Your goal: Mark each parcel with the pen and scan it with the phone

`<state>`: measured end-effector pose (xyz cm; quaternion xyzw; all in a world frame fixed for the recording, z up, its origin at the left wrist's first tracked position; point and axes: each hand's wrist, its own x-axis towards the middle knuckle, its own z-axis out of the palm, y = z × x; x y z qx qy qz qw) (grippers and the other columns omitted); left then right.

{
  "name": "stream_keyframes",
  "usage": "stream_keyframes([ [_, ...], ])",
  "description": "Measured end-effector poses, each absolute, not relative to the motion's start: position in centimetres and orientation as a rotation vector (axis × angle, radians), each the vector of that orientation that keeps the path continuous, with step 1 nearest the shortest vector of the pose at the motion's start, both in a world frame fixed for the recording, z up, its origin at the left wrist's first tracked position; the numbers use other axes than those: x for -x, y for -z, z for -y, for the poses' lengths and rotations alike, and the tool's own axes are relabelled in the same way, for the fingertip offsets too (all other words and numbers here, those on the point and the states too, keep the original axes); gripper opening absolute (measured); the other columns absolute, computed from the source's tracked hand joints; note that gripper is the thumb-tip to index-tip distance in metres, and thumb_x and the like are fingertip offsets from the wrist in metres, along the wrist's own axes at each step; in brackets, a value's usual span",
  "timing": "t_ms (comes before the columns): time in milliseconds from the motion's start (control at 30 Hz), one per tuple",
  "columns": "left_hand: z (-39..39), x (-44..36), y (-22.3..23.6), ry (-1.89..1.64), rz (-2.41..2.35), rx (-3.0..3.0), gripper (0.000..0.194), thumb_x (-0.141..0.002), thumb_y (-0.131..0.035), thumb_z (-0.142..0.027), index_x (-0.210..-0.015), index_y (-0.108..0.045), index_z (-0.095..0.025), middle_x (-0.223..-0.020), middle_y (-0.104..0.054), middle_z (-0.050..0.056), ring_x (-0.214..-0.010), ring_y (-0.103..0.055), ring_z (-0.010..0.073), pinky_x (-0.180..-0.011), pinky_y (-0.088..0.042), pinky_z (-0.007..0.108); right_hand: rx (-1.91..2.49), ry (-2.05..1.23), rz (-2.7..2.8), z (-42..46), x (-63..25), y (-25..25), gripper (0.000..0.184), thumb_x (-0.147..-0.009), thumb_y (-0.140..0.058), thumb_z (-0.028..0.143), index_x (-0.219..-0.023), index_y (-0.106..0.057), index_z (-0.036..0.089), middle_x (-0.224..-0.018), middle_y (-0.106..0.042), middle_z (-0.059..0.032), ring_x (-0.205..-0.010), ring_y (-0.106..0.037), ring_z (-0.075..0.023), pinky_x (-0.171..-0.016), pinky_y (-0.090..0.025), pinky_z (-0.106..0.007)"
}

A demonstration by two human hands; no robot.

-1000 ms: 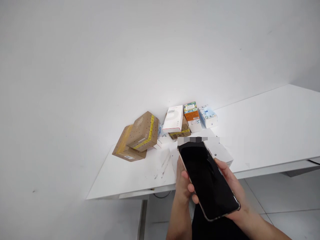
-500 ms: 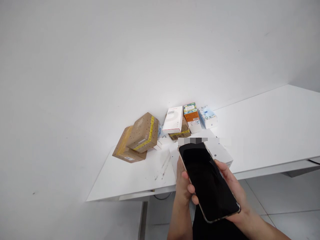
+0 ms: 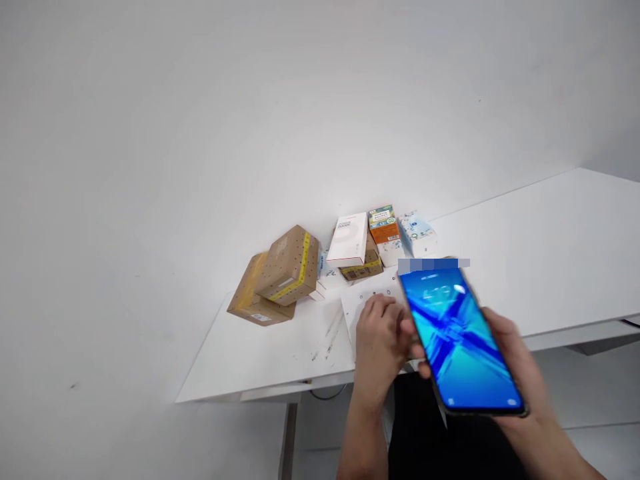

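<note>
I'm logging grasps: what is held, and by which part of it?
The right hand holds the phone by its long side edges; whether the left hand holds anything can't be told.

Soft, bright light; the wall greys toward the corners, the phone glows blue, pixelation masks its top.

Your table is bearing a box under your left fingers, a carton left of them and a pack beyond.
</note>
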<state>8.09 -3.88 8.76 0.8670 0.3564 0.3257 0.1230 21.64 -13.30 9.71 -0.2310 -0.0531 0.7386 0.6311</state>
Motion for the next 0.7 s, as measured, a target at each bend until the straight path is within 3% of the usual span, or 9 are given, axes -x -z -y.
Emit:
stream_keyframes([
  [167,3.6,-9.0,-9.2,-0.942,-1.005,-2.663,0.011,-0.089,-0.050,-0.016,-0.087,-0.060,-0.020,-0.093,-0.064,0.006,-0.097,-0.058,0.0204,-0.093,-0.049,0.039,1.012,-0.966,0.236,13.8,-27.3,-8.0,0.059,-0.082,-0.039,0.063,-0.129,-0.053,0.030,-0.128,-0.061,-0.0117,-0.105,-0.064,-0.0344,-0.084,-0.052,-0.053],
  [300,3.6,-9.0,-9.0,-0.965,-1.001,-2.676,0.012,-0.089,-0.051,-0.015,-0.087,-0.061,-0.021,-0.093,-0.065,0.006,-0.098,-0.059,0.0218,-0.092,-0.050,0.041,1.532,-0.606,0.404,13.2,-31.7,-3.8,0.057,-0.080,-0.049,0.056,-0.130,-0.049,0.028,-0.126,-0.058,-0.0136,-0.106,-0.061,-0.0350,-0.083,-0.051,-0.049],
  [400,3.5,-8.9,-8.9,-0.978,-0.987,-2.699,0.012,-0.088,-0.052,-0.015,-0.087,-0.062,-0.021,-0.093,-0.066,0.007,-0.097,-0.060,0.0216,-0.093,-0.051,0.041,2.084,-0.358,0.824,12.7,-33.6,0.4,0.059,-0.081,-0.050,0.055,-0.128,-0.052,0.021,-0.115,-0.060,-0.0183,-0.108,-0.057,-0.0403,-0.084,-0.046,-0.053],
  [533,2.7,-8.4,-9.1,-0.968,-0.913,-2.732,0.014,-0.087,-0.052,-0.016,-0.088,-0.064,-0.022,-0.093,-0.068,0.006,-0.099,-0.062,0.0213,-0.095,-0.051,0.041,2.319,0.064,1.226,12.0,-34.5,5.1,0.055,-0.083,-0.045,0.049,-0.122,-0.058,0.012,-0.126,-0.051,-0.0269,-0.113,-0.049,-0.0464,-0.086,-0.041,-0.060],
  [700,1.3,-6.5,-9.3,-1.050,-0.788,-2.801,0.014,-0.085,-0.054,-0.016,-0.088,-0.066,-0.023,-0.094,-0.071,0.005,-0.098,-0.064,0.0208,-0.093,-0.051,0.039,2.217,-0.023,1.211,11.6,-34.7,5.3,0.055,-0.078,-0.053,0.057,-0.116,-0.060,0.018,-0.131,-0.050,-0.0230,-0.126,-0.034,-0.0507,-0.089,-0.036,-0.067],
])
